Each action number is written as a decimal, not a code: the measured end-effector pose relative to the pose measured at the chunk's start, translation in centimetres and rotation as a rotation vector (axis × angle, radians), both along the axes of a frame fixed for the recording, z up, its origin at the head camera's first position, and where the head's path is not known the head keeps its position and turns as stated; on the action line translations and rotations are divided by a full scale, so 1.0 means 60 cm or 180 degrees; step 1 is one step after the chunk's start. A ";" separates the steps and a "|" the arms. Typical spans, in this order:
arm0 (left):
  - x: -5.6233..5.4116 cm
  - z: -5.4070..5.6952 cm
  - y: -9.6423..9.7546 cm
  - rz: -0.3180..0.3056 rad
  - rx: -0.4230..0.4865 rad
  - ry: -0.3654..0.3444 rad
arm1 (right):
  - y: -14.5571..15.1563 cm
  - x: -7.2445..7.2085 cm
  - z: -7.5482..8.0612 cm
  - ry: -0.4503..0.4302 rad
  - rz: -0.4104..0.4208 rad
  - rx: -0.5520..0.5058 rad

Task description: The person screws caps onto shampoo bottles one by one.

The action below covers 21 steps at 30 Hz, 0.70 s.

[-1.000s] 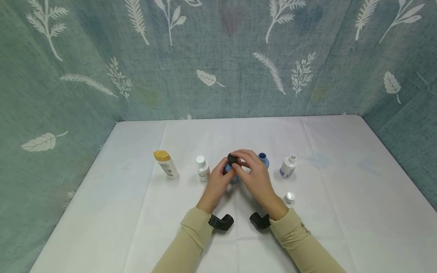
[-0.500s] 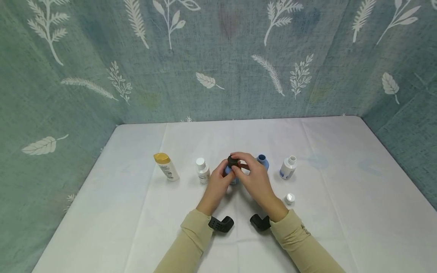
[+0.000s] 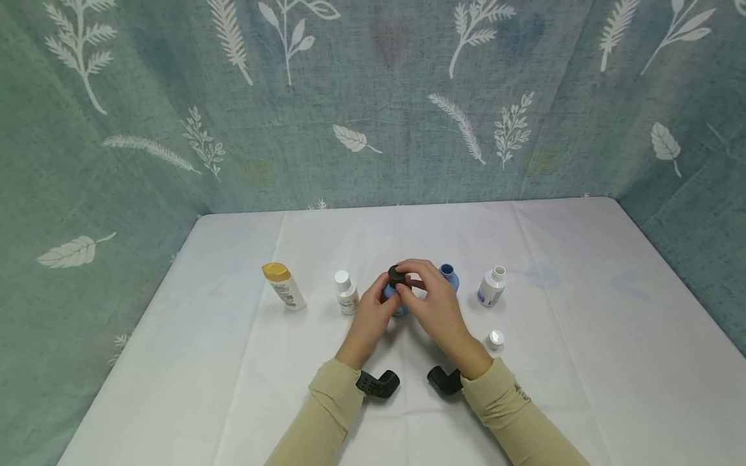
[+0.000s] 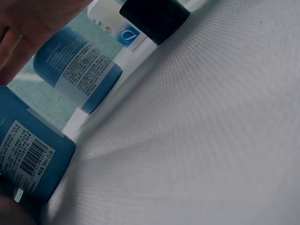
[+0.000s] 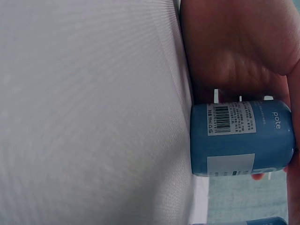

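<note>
In the head view, my left hand (image 3: 369, 320) grips a blue bottle (image 3: 394, 299) low on the white table. Above it, my right hand (image 3: 434, 301) pinches a black cap (image 3: 397, 276) at the bottle's mouth; whether the threads are engaged cannot be seen. Fingers partly hide the bottle from above. The right wrist view shows this blue bottle (image 5: 243, 136) with its printed label, upright on the cloth. Just beyond my right hand stands an uncapped blue bottle (image 3: 448, 273), which the left wrist view also shows as a second blue bottle (image 4: 77, 70).
An open white bottle (image 3: 492, 285) stands on the right, with a loose white cap (image 3: 495, 339) nearer me. On the left are a white-capped bottle (image 3: 346, 292) and a white bottle with a yellow cap (image 3: 283, 286). Patterned fabric (image 3: 373, 103) hangs behind the table.
The head view has tilted slightly, so the table things sit a little lower in it. Both hands stay at the blue bottle and black cap, with hardly any visible movement.
</note>
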<state>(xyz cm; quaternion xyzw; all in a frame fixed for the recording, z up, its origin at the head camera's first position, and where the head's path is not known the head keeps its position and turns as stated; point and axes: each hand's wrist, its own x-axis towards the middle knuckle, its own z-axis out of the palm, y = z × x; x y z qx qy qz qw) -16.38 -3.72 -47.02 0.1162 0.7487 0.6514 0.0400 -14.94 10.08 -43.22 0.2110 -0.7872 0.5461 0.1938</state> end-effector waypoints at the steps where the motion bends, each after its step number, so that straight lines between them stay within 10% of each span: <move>1: 0.000 -0.002 0.000 0.0005 -0.0001 0.0006 | 0.000 0.000 0.000 0.0008 0.0007 0.0005; 21: 0.022 0.046 0.003 -0.0051 0.0052 0.0005 | -0.002 0.001 0.004 -0.0028 -0.0035 0.0009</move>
